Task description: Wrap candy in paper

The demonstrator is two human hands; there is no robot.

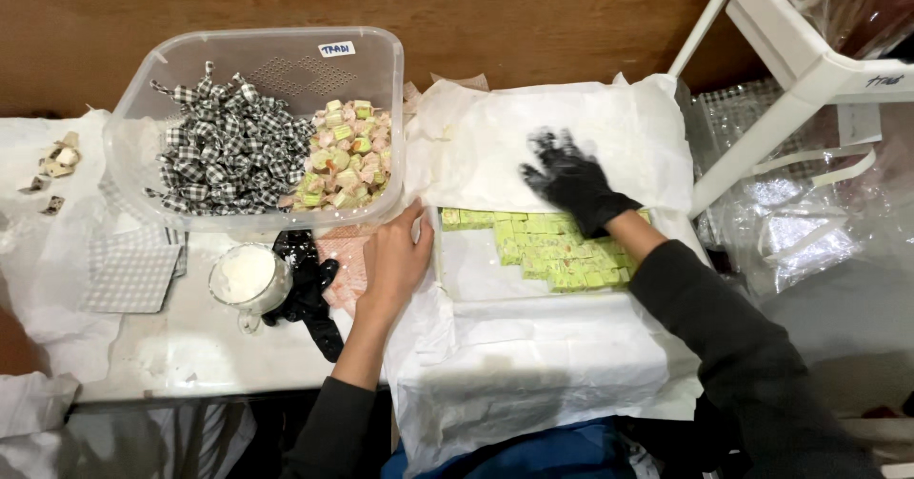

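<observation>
Over square green candies (557,250), gloved right hand (569,182) presses crinkled white paper (619,136).

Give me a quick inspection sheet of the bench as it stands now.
Surface: table covered with white paper.
Job's things: tray lined with paper, holding green candy squares.
Clutter: plastic tub of checked wrapped sweets and unwrapped cubes; cup of white powder; spare black glove; checked wrappers.
Grippers: left hand bare, on tray edge; right hand gloved, open, blurred over paper.
Cables: nothing seen.
Surroundings: white frame, clear plastic sheeting.
</observation>
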